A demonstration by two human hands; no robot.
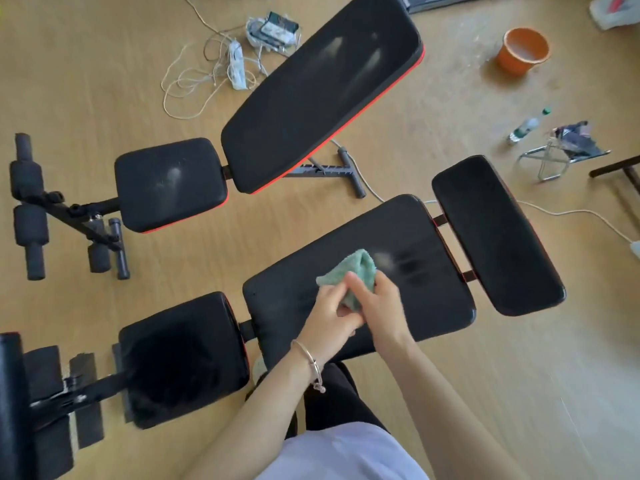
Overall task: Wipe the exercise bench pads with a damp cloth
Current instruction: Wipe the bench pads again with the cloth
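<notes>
**Hands.** The left hand (327, 311) is at lower centre of the frame, with its fingers curled around the lower part of the cloth (358, 271). A metal bracelet (309, 356) sits on the left wrist. The right hand (382, 301) is directly to its right and touches it. Its fingers are closed on the right side of the cloth, and one finger lies across the cloth's front. Both hands grip the same cloth, which is bunched between them.

**Cloth.** The cloth is green with a terry texture. Its upper part projects above the hands, over the centre pad (381, 233) of the near bench. The frame does not show whether the cloth touches the pad surface. A pale streak marks the pad just right of the cloth.

**Near bench.** The centre pad is black and runs diagonally through the middle of the frame. The seat pad (183, 358) lies at lower left and the end pad (495, 237) at centre right. A narrow gap separates each from the centre pad.

**Far bench.** A second bench occupies the upper half of the frame. Its long back pad (322, 91) is black with a red edge and shows pale streaks. Its small pad (169, 181) sits to the left, and its foam rollers (27, 202) are at the left edge.

**Floor.** The wood floor (485, 375) carries a tangle of cables (207, 74) at upper centre-left and an orange bucket (523, 50) at upper right. A plastic bottle (524, 128) stands below the bucket, well apart from both benches.
</notes>
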